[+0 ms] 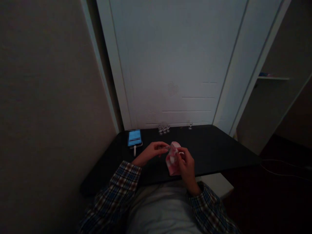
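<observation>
In front of me, over the dark table, my right hand [185,162] pinches a pink and white cloth [172,165], which hangs down toward the table's front edge. My left hand [156,149] is closed on a small clear glass [161,148], its fingertips meeting the cloth's left side. Much of this glass is hidden by the fingers and the cloth. Several small stemmed glasses [163,129] stand in a group at the table's back edge. One more stemmed glass [190,125] stands apart, farther right along the same edge.
The black table [214,149] stands against a white panelled door [175,65]. At its left lies a device with a lit blue screen [135,137], with a white handle-like part [135,150] in front. A white surface [215,184] juts out below the table's front right.
</observation>
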`<state>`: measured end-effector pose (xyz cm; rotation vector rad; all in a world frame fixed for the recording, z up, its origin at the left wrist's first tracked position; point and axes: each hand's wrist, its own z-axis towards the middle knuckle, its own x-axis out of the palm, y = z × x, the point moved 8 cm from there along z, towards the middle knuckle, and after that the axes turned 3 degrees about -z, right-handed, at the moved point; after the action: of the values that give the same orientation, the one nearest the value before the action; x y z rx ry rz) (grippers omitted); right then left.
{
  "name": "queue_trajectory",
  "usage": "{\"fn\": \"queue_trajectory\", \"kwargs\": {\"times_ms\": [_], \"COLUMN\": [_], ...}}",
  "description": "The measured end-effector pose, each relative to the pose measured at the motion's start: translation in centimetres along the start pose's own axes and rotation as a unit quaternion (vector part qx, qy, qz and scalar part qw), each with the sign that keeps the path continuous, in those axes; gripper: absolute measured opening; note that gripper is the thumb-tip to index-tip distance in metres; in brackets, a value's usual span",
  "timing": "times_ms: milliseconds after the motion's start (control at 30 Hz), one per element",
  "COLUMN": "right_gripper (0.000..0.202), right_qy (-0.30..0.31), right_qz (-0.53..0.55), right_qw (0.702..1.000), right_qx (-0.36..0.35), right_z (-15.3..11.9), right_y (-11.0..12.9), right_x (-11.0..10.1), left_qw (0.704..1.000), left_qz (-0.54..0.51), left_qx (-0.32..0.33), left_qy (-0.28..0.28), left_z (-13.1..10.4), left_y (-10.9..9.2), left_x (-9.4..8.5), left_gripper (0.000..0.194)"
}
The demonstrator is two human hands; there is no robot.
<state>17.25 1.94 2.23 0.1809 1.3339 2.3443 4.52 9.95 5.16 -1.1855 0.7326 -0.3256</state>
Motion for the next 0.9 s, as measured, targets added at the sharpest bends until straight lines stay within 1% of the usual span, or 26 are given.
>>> {"fn": "queue_trajectory", "kwargs": {"times_ms": [267, 367, 500, 600, 733, 867, 900], "right_gripper": [0.02, 0.022, 0.021, 0.016, 0.013, 0.008, 0.009], "right_qy": [0.053, 0.059, 0.064, 0.052, 0.032, -0.025, -0.04], "right_qz": [-0.03, -0.035, -0.058, -0.068, -0.078, -0.087, -0.09], "right_qw": [0.995, 0.994, 0.992, 0.992, 0.993, 0.994, 0.993], "right_qx": [-0.077, -0.09, -0.093, -0.087, -0.083, -0.068, -0.063], "right_z": [0.3, 0.3, 0.3, 0.4, 0.3, 0.2, 0.2], "right_y": [2.0, 2.2, 2.1, 1.9, 1.9, 1.6, 1.5], "right_x": [0.4, 0.6, 0.7, 0.6, 0.3, -0.7, -0.9], "left_qw": [1.0, 1.0, 0.999, 0.999, 0.998, 0.998, 0.997], "left_qz": [0.004, 0.0, -0.001, 0.001, 0.005, -0.047, -0.058], "left_qx": [0.018, 0.015, -0.001, -0.009, 0.004, 0.016, 0.016], "left_qy": [0.004, 0.009, 0.033, 0.052, 0.062, 0.046, 0.04], "left_z": [0.0, 0.0, 0.2, 0.2, 0.1, 0.1, 0.1], "left_y": [0.2, 0.5, 1.0, 1.2, 0.6, 0.0, 0.0], "left_x": [0.0, 0.0, 0.6, 1.0, 1.4, 1.2, 1.1], "left_gripper": [0.034, 0.033, 0.032, 0.033, 0.035, 0.053, 0.054]}}
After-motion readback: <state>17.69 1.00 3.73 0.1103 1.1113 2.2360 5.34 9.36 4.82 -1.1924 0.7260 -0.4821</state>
